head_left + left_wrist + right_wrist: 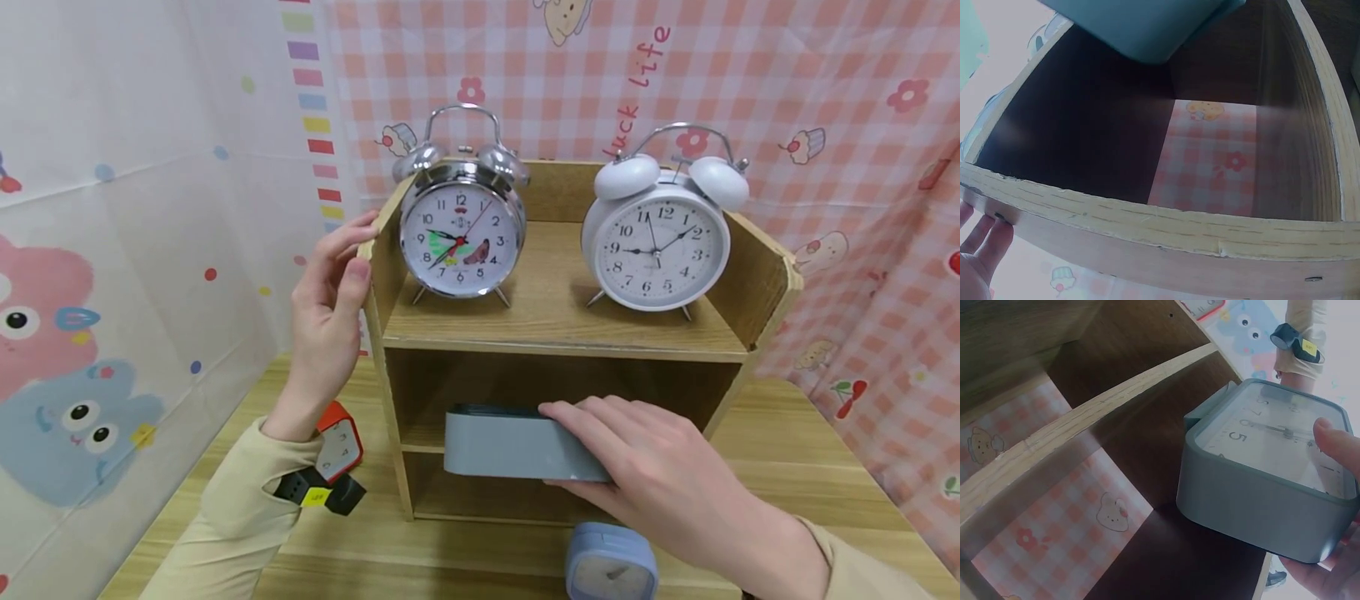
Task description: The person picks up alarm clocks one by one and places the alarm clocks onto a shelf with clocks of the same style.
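My right hand [652, 467] grips a square grey-blue alarm clock [510, 446] in front of the wooden shelf's [562, 346] middle compartment. In the right wrist view the thumb lies over the clock's white dial [1279, 440]; from the head the dial is hidden and a plain side shows. My left hand [326, 321] rests its fingertips against the outside of the shelf's left side panel. On the top board stand a silver twin-bell alarm clock [461, 242] at left and a white twin-bell alarm clock [663, 254] at right.
A small blue clock [611, 567] is on the table [795, 500] before the shelf. Beside the shelf's left foot, a red-framed clock [341, 446] is partly covered by the left wrist. Printed cloth [525, 75] hangs behind and at both sides.
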The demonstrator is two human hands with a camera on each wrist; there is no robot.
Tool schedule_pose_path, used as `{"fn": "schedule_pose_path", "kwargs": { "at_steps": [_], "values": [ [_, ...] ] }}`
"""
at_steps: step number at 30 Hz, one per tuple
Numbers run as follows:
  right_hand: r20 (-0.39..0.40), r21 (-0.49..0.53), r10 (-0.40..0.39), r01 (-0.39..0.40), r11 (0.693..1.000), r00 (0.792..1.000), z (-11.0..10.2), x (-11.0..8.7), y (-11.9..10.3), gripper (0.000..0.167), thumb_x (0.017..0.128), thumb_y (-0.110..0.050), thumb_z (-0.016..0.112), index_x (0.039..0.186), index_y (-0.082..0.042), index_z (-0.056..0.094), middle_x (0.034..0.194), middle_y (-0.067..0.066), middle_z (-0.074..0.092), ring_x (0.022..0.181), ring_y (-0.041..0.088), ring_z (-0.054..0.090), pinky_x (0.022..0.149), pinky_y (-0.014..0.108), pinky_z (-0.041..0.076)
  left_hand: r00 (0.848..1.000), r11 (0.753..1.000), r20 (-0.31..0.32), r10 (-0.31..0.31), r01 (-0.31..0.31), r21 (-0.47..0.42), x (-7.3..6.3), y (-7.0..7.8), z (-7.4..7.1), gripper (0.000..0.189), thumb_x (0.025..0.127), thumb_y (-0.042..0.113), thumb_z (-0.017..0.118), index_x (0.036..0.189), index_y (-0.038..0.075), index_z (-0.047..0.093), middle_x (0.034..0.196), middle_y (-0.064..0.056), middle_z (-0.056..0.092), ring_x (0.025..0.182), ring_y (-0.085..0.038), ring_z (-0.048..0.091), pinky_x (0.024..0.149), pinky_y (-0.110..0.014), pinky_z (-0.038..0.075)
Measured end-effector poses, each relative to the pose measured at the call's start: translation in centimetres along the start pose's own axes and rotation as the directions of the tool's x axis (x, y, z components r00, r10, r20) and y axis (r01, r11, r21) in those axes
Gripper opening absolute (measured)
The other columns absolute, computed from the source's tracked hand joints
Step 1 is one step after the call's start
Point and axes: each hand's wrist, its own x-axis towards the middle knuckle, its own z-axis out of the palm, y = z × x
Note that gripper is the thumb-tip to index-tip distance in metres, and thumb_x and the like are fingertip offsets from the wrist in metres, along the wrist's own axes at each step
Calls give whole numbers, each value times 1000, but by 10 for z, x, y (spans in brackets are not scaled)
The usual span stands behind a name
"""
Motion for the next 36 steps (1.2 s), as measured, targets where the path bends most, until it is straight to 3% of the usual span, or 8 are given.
{"fn": "schedule_pose_path", "kwargs": {
  "at_steps": [3, 6, 18, 36],
  "values": [
    [5, -4, 4, -4, 1000, 1000, 2, 4, -1, 74, 71, -33, 96, 133, -8, 65, 106, -1, 75, 87, 13, 71, 76, 32, 59, 1000, 1000, 2, -3, 3, 18, 0, 1, 0, 60, 106, 47, 57, 137, -4, 56, 156, -11, 57, 136, -13, 60, 100, -21, 47],
    [16, -12, 6, -6, 1000, 1000, 4, 8, -1, 76, 68, -31, 98, 133, -7, 65, 105, 0, 74, 86, 13, 70, 75, 32, 59, 1000, 1000, 3, -8, 8, 14, 0, 2, 1, 61, 106, 48, 57, 138, -4, 55, 157, -11, 56, 138, -15, 59, 101, -21, 47],
    [24, -49, -15, 16, 999, 1000, 18, 20, 2, 70, 76, -32, 94, 133, -5, 65, 105, 1, 74, 87, 16, 70, 77, 32, 60, 1000, 1000, 10, -14, 14, 24, 0, 1, -1, 55, 109, 41, 54, 139, -5, 54, 157, -10, 56, 139, -16, 58, 107, -23, 47],
    [84, -94, -3, 11, 995, 996, 40, 30, 2, 72, 75, -33, 96, 135, -6, 65, 104, 1, 73, 85, 15, 69, 74, 30, 59, 1000, 1000, 2, -6, 5, 9, 0, 0, -1, 54, 108, 42, 56, 138, -3, 57, 156, -10, 58, 132, -12, 61, 95, -23, 44]
  ]
}}
